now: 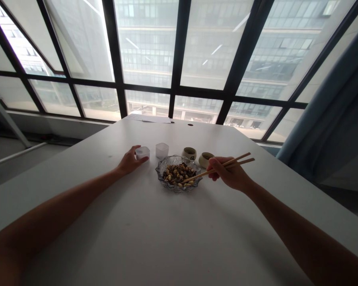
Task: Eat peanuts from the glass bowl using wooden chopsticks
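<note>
My left hand (pixel 130 160) is closed around the side of a small translucent white cup (pixel 143 152) on the table, thumb in front and fingers behind. In my right hand (pixel 226 173) is a pair of wooden chopsticks (pixel 237 159). Their tips reach down into a scalloped clear glass bowl (pixel 179 190), among a mix of pale nuts and dark seeds (pixel 179 173). Whether the tips pinch a piece is too small to tell. A second translucent cup (pixel 162 150) stands just behind the bowl, to the right of the held one.
Two olive-coloured round cups (pixel 189 153) sit behind and right of the bowl, the nearer one (pixel 205 159) beside my right hand. A white table (pixel 155 230) carries everything. Paper (pixel 149 118) lies at its far end, before large windows. A blue curtain (pixel 325 103) hangs at right.
</note>
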The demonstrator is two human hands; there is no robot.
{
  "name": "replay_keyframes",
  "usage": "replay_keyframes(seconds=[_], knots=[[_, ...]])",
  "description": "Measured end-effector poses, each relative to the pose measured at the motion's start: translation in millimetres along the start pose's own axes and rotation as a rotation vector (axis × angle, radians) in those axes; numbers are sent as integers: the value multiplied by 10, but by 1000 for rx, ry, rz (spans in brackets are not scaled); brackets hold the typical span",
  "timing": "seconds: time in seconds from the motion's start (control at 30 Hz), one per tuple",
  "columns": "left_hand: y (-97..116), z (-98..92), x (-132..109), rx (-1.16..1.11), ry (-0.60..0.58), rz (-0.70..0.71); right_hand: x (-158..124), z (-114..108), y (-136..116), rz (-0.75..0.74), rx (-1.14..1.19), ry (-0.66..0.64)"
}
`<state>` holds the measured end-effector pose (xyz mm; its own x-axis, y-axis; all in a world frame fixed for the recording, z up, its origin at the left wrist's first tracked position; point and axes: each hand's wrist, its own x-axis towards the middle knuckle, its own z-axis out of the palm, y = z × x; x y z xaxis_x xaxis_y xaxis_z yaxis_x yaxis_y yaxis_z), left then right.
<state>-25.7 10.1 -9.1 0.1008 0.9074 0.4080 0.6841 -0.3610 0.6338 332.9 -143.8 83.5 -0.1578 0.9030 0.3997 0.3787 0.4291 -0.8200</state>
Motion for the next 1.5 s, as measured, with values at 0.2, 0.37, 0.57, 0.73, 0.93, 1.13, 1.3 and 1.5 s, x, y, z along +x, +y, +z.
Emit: replay_keyframes(seconds=[0.2,0.37,0.57,0.73,0.93,1.13,1.3,1.5], knots=[[-12,8,9,5,7,20,-1,3,11,-38,-31,-54],[-19,36,40,2,8,46,-1,47,46,-22,2,-73],[-16,57,64,24,8,51,-4,91,47,30,43,3],[-19,58,59,21,14,62,16,115,137,90,126,155],[11,16,3,12,2,25,28,173,414,177,259,322],[30,-30,-45,6,11,-19,-53,303,650,214,391,429],[29,-26,-35,-1,18,-4,-107,378,730,199,421,537],[25,-34,-50,-63,-21,4,-167,376,775,265,446,609]])
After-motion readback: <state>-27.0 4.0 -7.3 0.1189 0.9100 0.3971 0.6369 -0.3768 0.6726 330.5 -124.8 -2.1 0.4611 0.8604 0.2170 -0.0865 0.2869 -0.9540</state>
